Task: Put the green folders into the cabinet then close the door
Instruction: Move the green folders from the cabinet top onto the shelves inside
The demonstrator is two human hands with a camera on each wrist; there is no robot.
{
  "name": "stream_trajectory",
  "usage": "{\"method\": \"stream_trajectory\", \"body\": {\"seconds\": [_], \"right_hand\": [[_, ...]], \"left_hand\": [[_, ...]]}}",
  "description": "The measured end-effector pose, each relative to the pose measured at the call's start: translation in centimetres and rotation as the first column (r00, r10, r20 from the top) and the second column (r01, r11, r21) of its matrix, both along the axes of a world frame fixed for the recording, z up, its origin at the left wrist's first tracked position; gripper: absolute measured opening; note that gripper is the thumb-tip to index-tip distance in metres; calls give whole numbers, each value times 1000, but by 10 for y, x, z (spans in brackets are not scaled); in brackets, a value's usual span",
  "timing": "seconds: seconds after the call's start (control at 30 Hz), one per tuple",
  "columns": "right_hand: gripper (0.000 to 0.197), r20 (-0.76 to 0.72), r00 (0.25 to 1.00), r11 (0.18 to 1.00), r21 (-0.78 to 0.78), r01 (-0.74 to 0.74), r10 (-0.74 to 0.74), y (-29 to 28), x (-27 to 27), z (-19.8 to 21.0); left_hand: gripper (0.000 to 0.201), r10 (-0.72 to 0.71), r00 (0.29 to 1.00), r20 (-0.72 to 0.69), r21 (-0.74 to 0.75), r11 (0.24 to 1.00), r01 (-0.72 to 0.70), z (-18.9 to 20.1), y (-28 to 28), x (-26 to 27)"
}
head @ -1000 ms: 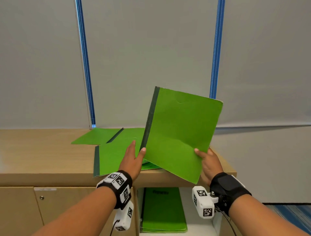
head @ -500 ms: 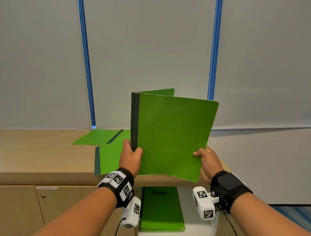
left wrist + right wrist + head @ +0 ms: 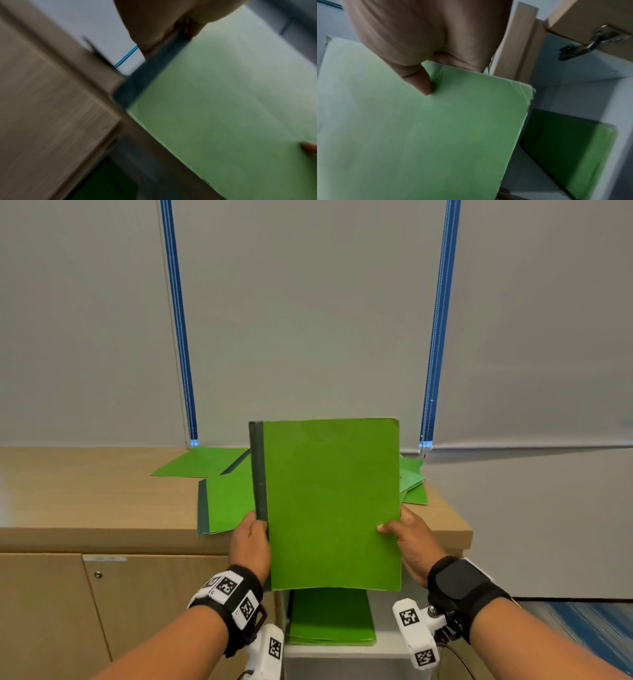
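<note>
Task status: partly done. To the left of my grip and behind it, several loose folders [image 3: 226, 501] lie flat on the cabinet top [image 3: 85, 498]; these remain to be filed. Below my grip, a stack of filed folders [image 3: 330, 619] already rests on the shelf inside the open cabinet [image 3: 342, 652]. On the right, the door's hinge [image 3: 594, 43] shows the door swung out, not yet closed.

Grip, left side: my left hand [image 3: 250, 546] pinches the dark spine edge of the held folder [image 3: 330, 505], thumb on the front face, remaining fingers hidden behind.

Centre: the held folder stands upright between both hands, above the shelf opening and clear of it.

Grip, right side: my right hand [image 3: 412, 546] pinches the folder's free edge, thumb [image 3: 421, 83] pressed on the cover, fingers curled behind.

Remaining, in my judgement: lower this folder onto the stack, file the rest, close the door.
</note>
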State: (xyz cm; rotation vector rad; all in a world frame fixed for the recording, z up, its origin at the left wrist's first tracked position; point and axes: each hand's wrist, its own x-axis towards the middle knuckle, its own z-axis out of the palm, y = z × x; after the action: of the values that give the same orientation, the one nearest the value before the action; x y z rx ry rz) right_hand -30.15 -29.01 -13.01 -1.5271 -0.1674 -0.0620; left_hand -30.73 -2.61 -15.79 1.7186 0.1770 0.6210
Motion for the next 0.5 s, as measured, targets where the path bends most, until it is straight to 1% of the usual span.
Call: {"method": "stream_trajectory", "body": {"seconds": [0.07, 0.17, 0.27, 0.33, 0.37, 0.4, 0.43, 0.47, 0.5], "right_hand": [[40, -70, 997, 1000, -17, -20, 18, -1, 2, -24], [42, -150, 988, 996, -67, -52, 42, -2, 3, -63], [40, -234, 971, 993, -87, -77, 55, -4, 3, -104], [37, -287, 956, 992, -89, -91, 62, -5, 4, -131], [39, -302, 951, 992, -89, -92, 61, -5, 5, -144], [45, -319, 946, 991, -87, -97, 64, -5, 5, -157], [49, -338, 939, 991, -92, -97, 60, -5, 6, -170], [48, -354, 934, 991, -98, -92, 52, -6, 6, -180], [41, -366, 930, 992, -103, -74, 31, -6, 8, -191]], "left_hand": [[26, -25, 998, -50, 27, 999, 26, -27, 8, -4], [24, -43, 983, -176, 54, 997, 53, -69, 19, -16], [26, -62, 951, -304, 109, 989, 100, -110, 26, -28], [30, -90, 932, -350, 161, 975, 154, -136, 28, -34], [32, -92, 924, -371, 194, 965, 174, -148, 30, -35], [32, -90, 914, -397, 224, 956, 191, -163, 31, -35], [30, -83, 901, -426, 245, 948, 203, -176, 32, -33], [27, -79, 892, -445, 259, 942, 213, -186, 32, -31], [25, -71, 883, -464, 274, 936, 219, -194, 30, -30]]}}
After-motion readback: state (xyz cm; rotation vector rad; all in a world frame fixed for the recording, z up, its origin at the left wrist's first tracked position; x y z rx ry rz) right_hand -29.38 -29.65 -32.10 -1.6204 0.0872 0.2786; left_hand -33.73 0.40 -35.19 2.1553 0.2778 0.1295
